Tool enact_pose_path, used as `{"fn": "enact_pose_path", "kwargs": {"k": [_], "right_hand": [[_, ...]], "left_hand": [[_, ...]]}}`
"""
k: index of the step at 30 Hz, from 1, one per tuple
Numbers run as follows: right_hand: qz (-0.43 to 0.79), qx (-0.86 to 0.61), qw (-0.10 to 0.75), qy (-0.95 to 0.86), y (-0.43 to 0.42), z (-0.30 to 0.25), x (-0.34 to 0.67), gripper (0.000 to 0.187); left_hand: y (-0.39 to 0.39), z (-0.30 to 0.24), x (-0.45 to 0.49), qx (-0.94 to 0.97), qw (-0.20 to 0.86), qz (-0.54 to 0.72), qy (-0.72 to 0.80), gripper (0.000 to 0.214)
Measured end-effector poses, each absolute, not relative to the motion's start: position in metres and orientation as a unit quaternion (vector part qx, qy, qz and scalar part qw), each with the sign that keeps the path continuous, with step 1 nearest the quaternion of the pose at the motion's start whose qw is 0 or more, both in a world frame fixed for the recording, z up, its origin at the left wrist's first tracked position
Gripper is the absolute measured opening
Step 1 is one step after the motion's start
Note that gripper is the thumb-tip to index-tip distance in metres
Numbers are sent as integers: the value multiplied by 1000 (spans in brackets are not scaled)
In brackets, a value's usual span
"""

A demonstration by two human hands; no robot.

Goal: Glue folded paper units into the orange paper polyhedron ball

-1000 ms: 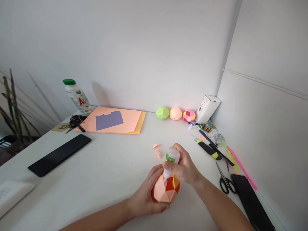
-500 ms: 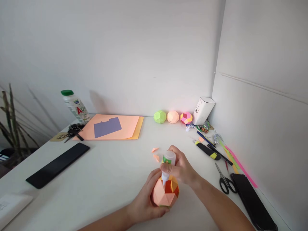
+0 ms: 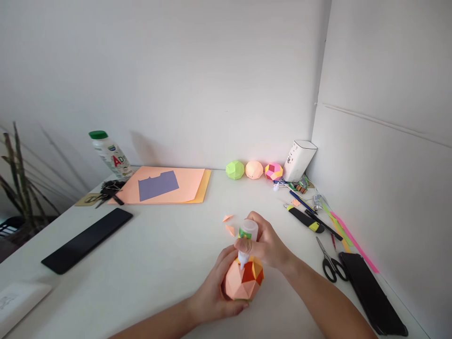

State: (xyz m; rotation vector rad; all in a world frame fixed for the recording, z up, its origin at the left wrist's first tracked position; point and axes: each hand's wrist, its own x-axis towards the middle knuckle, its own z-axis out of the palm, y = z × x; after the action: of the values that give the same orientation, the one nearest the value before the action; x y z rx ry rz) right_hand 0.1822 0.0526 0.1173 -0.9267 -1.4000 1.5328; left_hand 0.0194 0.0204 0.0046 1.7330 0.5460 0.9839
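My left hand (image 3: 212, 294) is wrapped round a faceted paper ball (image 3: 243, 281) in peach, orange and yellow, holding it on the white table (image 3: 158, 254). Held upside down in my right hand (image 3: 270, 245), a small glue bottle (image 3: 246, 240) touches the top of the ball with its white nozzle. Two small peach paper scraps (image 3: 229, 225) lie just beyond the bottle.
Three finished paper balls (image 3: 253, 170) and a white box (image 3: 299, 161) stand at the back wall. Peach sheets (image 3: 165, 186), keys (image 3: 108, 192), a green-capped bottle (image 3: 109, 154) and a black bar (image 3: 87, 233) lie left. Scissors (image 3: 330, 263), pens, a cutter (image 3: 305, 220) and a black phone (image 3: 370, 292) lie right.
Both hands keep their grip. The glue bottle has shifted slightly on top of the ball. The view has tilted a little.
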Motion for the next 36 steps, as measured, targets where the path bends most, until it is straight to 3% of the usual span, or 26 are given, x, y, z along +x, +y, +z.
{"fn": "enact_pose_path", "kwargs": {"k": [18,26,36], "right_hand": [[677,-352,417,-493,51,125,185,43],[665,-391,474,-425,54,141,203,48],[649,-427,517,-360,57,141,210,47]], "left_hand": [[22,2,19,717,510,422,218,87],[16,-7,13,757,377,493,202,93],[20,-4,18,708,456,485,237,90]]}}
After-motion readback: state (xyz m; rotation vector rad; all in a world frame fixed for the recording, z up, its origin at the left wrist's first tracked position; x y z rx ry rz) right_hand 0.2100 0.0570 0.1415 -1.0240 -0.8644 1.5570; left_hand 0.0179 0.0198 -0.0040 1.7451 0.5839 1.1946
